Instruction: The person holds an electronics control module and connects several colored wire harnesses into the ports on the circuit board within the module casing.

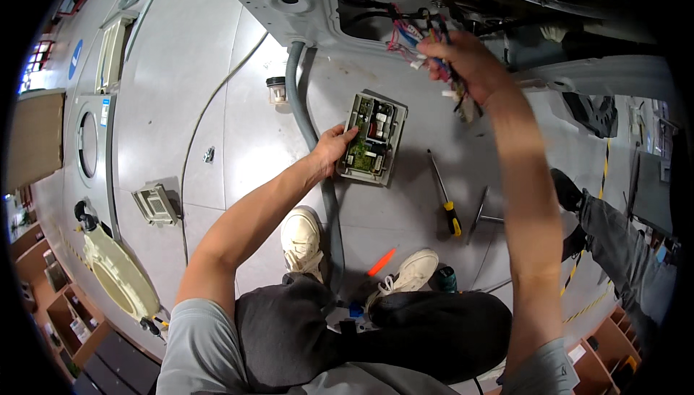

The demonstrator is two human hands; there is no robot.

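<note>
Head cam: left hand (334, 146) lay loosely open on the left edge of the control board (373, 138) on the floor (217, 106). It looked light but fragile, so I'd grab the plastic tray edges. Up and right of the board, right hand (463, 66) was pinched shut on the floppy wire bundle (416, 33).

Light: bright, even overhead light is flooding the grey floor (217, 70).
Shadows: soft.
Edges: fisheye bending, corners vignetting black.
</note>
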